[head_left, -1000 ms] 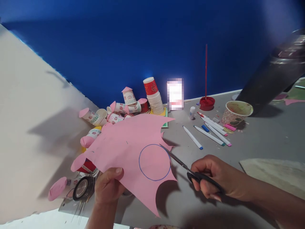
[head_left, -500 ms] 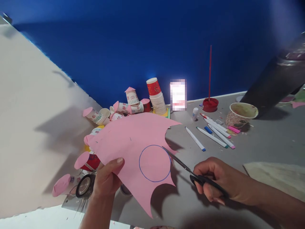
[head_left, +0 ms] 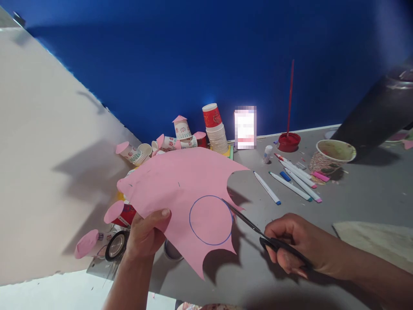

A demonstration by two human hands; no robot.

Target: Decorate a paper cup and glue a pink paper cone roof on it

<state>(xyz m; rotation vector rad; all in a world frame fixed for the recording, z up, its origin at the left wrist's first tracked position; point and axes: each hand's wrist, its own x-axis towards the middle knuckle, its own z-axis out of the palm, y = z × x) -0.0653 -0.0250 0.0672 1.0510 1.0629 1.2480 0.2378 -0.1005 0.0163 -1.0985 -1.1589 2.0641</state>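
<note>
A large sheet of pink paper (head_left: 180, 172) is held up over the grey table by my left hand (head_left: 146, 232), thumb on top and the other fingers beneath it. A blue circle is drawn on the sheet, and curved pieces are cut out of its right edge. My right hand (head_left: 290, 245) is closed around the black handles of the scissors (head_left: 250, 223). Their nearly closed blades lie at the paper, along the circle's upper right edge.
Decorated paper cups (head_left: 182, 129) with pink tops and a cup stack (head_left: 217, 137) stand behind the sheet. Markers (head_left: 290, 186), a glue stick (head_left: 267, 154), a red holder (head_left: 289, 142) and a used cup (head_left: 332, 157) are on the table (head_left: 364, 193). A cloth (head_left: 377, 241) lies right.
The whole view has shifted slightly. The lower point of the pink sheet has risen a little, and the scissor blades look more closed at the circle's edge.
</note>
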